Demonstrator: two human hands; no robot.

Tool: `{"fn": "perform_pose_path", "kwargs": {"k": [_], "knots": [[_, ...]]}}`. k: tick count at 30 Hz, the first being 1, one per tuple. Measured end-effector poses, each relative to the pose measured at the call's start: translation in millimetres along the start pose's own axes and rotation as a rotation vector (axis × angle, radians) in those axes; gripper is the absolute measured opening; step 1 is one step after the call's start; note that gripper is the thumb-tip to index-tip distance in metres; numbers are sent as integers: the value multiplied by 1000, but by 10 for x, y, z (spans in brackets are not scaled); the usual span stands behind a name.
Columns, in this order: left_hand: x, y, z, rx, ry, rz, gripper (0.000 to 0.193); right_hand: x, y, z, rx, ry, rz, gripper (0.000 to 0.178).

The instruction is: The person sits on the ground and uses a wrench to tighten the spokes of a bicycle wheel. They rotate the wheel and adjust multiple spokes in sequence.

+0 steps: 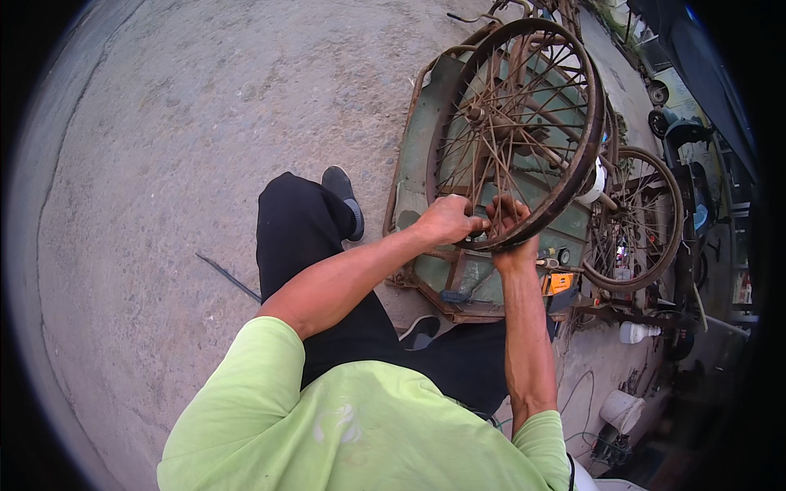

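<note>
A rusty spoked wheel (591,123) stands tilted in front of me, without a tyre. At its near edge, my left hand (449,219) has its fingers bent and pinched together by the spokes, just inside the rim. Whatever sits between those fingertips is too small to make out. My right hand (512,214) reaches up past the rim from the near side, its fingers curled among the spokes close to the left hand. Part of that hand is hidden by the rim.
Behind the wheel lies a green metal cart body (426,123) with a rusty frame. A second spoked wheel (678,209) is to the right. Nearby are an orange box (558,283), a white bucket (622,411) and a white bottle (637,332). A dark strip (228,276) lies on the concrete.
</note>
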State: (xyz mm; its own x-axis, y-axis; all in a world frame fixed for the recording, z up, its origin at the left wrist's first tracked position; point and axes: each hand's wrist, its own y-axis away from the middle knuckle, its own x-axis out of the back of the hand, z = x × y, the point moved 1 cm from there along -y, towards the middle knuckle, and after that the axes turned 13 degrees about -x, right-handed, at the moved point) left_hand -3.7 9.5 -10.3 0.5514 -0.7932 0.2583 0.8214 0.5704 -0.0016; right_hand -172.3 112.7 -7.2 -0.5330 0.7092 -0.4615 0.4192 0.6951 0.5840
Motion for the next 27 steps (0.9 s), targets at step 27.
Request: {"fn": "perform_pose_path", "kwargs": {"k": [27], "knots": [[184,198,-123,-195,6,375,33,-185,187,-130,-103,65,-34,27]]}}
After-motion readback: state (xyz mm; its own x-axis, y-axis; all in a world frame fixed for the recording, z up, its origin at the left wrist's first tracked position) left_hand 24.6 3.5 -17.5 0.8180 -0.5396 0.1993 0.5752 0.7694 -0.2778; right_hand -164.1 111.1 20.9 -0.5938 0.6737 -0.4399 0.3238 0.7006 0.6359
